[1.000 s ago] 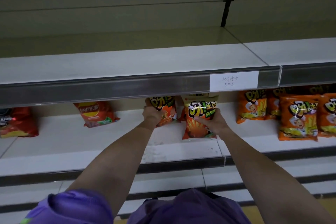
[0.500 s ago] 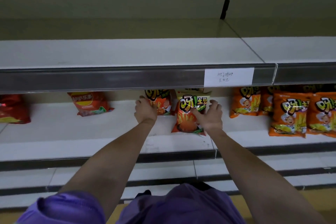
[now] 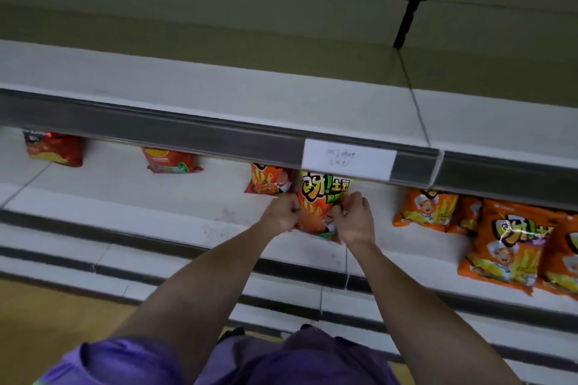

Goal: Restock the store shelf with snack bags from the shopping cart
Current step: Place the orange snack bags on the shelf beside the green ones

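Note:
A red and orange snack bag with yellow lettering (image 3: 316,206) stands on the white shelf (image 3: 187,216), under the price rail. My left hand (image 3: 283,212) pinches its left edge and my right hand (image 3: 355,217) pinches its right side. Both hands have their fingers curled onto the bag. Just left and behind it leans a second red snack bag (image 3: 269,181), with its top hidden by the rail.
Orange snack bags (image 3: 506,247) fill the shelf to the right. Two red bags, the nearer one (image 3: 170,161) and the far one (image 3: 53,147), stand at the left. A grey price rail with a white label (image 3: 348,159) overhangs the shelf. Lower shelf edges run below my arms.
My hands opened off the two bags half a second ago. Both now grip the front bag's sides. The view has tilted and shifted left.

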A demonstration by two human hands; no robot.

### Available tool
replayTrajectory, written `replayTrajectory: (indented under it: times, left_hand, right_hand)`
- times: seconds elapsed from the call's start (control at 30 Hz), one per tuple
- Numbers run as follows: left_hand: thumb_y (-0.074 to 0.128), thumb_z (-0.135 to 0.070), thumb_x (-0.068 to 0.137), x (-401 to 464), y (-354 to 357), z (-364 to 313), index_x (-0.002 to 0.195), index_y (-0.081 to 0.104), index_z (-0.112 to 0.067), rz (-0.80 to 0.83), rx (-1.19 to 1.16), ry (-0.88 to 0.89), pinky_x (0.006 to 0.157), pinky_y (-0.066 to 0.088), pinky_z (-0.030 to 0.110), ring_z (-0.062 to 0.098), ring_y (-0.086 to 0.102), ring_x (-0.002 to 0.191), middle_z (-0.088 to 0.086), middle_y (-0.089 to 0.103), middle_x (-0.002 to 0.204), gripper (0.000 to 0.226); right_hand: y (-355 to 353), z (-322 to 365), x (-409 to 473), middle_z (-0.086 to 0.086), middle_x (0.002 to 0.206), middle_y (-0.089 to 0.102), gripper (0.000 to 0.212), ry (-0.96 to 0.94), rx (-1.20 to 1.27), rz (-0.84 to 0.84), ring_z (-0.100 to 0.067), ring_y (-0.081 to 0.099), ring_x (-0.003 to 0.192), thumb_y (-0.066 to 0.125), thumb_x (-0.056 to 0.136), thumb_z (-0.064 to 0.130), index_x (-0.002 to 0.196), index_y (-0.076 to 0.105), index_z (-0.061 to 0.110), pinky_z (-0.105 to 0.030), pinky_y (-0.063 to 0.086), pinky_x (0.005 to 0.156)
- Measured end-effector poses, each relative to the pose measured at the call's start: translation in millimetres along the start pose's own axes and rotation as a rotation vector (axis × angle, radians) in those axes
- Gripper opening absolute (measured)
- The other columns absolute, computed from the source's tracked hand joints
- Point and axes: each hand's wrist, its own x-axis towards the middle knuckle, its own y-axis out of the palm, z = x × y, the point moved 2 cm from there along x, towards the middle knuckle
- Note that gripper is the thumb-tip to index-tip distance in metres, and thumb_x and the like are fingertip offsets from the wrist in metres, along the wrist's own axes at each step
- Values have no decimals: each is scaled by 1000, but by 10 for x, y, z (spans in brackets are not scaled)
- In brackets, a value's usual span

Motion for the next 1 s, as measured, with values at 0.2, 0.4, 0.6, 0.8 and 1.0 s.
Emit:
replayTrajectory:
  times: [0.2, 0.4, 0.6, 0.8, 1.0]
  left_hand:
    - [59, -25, 96, -262, 51, -122, 97, 62, -18, -158, 15, -175, 71, 61, 41, 31, 70, 73, 11, 70, 93, 8]
    - [56, -23, 96, -821, 135, -142, 96, 65, -15, -326, -51, -351, 80, 58, 38, 28, 67, 86, 8, 69, 93, 13]
    - [53, -22, 94, -1586, 163, 56, 85, 62, -18, -472, -68, -524, 72, 57, 36, 26, 67, 80, 7, 70, 85, 14]
    - [55, -22, 93, -2374, 240, 354, 82, 61, -18, -577, -98, -649, 68, 56, 36, 22, 66, 74, 1, 67, 79, 13]
    - [59, -22, 95, -3544, 466, 590, 90, 65, -13, -739, -172, -778, 70, 52, 34, 24, 67, 77, 7, 71, 81, 13]
  right_hand:
    - [-201, -3, 69, -3, 67, 64, 29, -254, -227, 298, -25, 61, 69, 56, 91, 35, 68, 54, 19, -33, 49, 64]
    - [-7, 124, -36, 1, 73, 67, 32, -432, -244, 546, -21, 62, 70, 51, 93, 46, 71, 54, 24, -28, 37, 56]
    - [190, 331, -505, -5, 69, 64, 31, -594, -160, 675, -28, 60, 67, 45, 89, 41, 70, 49, 17, -41, 52, 63]
    - [363, 613, -1143, -3, 68, 58, 30, -678, -175, 856, -26, 56, 68, 46, 100, 39, 76, 44, 20, -37, 44, 59]
    - [455, 747, -2073, -2, 76, 63, 27, -840, -242, 976, -24, 60, 72, 45, 99, 41, 84, 50, 19, -35, 49, 64]
